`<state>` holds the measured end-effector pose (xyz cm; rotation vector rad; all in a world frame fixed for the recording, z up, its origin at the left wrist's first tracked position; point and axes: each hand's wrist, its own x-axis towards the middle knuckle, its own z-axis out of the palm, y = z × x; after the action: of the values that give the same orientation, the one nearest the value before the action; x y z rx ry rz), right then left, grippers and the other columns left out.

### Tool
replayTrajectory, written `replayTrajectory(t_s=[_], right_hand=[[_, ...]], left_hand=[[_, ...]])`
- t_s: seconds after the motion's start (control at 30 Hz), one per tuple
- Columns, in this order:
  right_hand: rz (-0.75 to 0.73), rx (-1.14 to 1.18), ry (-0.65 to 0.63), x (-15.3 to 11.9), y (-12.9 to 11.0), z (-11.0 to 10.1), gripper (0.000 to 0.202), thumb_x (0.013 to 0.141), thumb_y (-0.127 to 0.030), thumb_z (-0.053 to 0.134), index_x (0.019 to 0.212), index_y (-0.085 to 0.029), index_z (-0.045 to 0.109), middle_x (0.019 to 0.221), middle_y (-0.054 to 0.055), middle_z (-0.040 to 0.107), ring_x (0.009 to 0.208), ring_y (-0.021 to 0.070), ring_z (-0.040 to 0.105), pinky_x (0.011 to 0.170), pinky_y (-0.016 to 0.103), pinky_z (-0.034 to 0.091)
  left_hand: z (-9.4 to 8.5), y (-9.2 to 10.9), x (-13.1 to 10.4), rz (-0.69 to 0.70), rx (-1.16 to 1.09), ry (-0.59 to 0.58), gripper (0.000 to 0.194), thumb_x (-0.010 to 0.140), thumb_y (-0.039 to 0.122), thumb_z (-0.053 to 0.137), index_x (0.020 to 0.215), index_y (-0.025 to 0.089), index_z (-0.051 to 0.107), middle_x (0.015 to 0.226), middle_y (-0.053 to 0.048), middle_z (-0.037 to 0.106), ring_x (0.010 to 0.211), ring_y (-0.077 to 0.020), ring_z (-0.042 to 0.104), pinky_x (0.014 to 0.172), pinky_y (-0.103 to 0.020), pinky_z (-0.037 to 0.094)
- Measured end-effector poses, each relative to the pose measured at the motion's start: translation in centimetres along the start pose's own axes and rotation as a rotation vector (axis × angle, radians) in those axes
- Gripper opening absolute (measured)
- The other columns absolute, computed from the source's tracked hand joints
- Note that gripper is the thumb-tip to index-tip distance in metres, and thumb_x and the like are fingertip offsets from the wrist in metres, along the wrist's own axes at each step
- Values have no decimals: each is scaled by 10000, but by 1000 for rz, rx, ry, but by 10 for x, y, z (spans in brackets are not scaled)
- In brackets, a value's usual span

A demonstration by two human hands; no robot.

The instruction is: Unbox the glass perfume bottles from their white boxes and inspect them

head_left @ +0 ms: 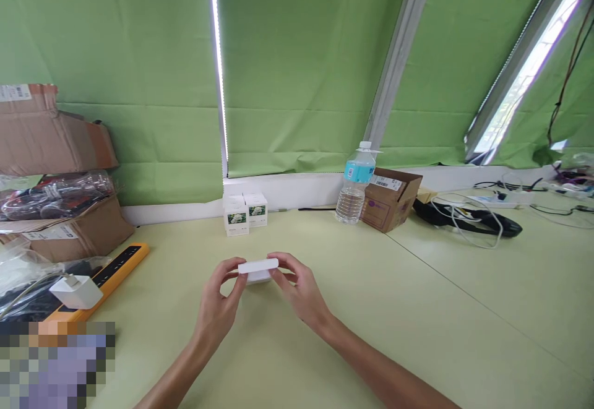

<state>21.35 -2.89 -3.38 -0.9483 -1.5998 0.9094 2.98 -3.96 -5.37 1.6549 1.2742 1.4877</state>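
Two hands, left (pixel 218 302) and right (pixel 299 291), pinch, seemingly, a small white box (pixel 258 269) between fingertips.

Both forearms are bare from the lower edge of the picture up to the wrists, with no sleeve, watch, band or ring showing, and the left hand (pixel 217 305) and right hand (pixel 301 294) are gloveless, with slim fingers.
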Motion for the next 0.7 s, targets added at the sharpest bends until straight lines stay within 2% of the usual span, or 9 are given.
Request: replayTrajectory(t_s=[0.17,0.37,0.47,0.7], right_hand=[[1,-21,-3,0,2,2,322,893,-449,536,1130,-251,623,1110,44,657,1060,208,598,794,283,540],[95,67,-55,-3,3,8,407,921,-503,456,1223,-255,568,1102,57,647,984,209,615,651,282,575],[117,71,-48,-3,4,8,424,906,-528,464,1188,-241,596,1096,66,641,968,219,617,582,275,583],[149,-7,-27,0,2,1,450,899,-562,441,1137,-235,640,973,49,659,775,196,639,424,243,541]], left_hand=[[1,0,2,-7,-40,-39,234,921,386,499,1089,244,577,1128,-34,618,1008,-181,592,875,-296,477],[3,0,6,-53,-96,-104,332,940,439,446,1133,210,590,1038,-47,651,895,-181,598,766,-271,484],[3,2,6,-66,-66,-119,338,932,454,454,1115,219,613,1015,-41,657,881,-183,596,719,-256,478],[4,6,6,-162,-67,-131,371,910,493,476,1104,218,630,995,-45,675,845,-181,604,691,-260,504]])
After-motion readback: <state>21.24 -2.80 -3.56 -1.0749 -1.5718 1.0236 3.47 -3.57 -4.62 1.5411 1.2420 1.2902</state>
